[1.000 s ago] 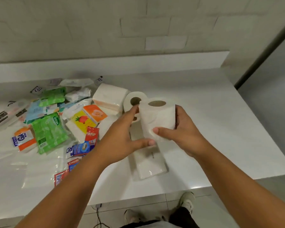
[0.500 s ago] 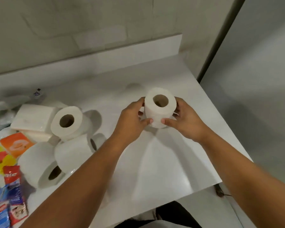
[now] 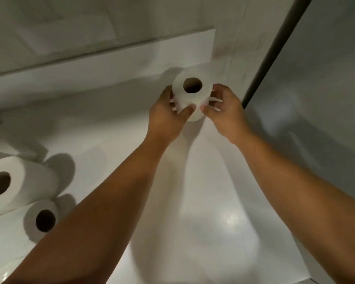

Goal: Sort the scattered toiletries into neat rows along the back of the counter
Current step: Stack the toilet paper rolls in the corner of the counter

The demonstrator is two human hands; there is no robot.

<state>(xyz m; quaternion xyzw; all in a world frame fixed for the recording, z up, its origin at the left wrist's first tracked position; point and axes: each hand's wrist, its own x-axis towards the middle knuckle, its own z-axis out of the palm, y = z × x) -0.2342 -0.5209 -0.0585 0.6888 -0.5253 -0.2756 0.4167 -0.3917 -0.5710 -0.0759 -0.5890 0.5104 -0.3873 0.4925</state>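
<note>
A white toilet paper roll (image 3: 193,99) stands upright, its core hole facing up, at the back right corner of the white counter (image 3: 203,181). Both hands hold it from the near side. My left hand (image 3: 168,117) curls round its left side, thumb on the front. My right hand (image 3: 225,111) curls round its right side, thumb tip on the front beside the left thumb. I cannot tell whether the roll's base touches the counter.
Two more toilet paper rolls lie on their sides at the left, one large (image 3: 10,183) and one nearer (image 3: 42,219). A raised white ledge (image 3: 111,62) runs along the back. A dark vertical post (image 3: 275,48) and grey wall bound the right.
Both hands carried the roll farther back and to the right, toward the counter's back right corner. The view followed, so the packets at the left left the frame.
</note>
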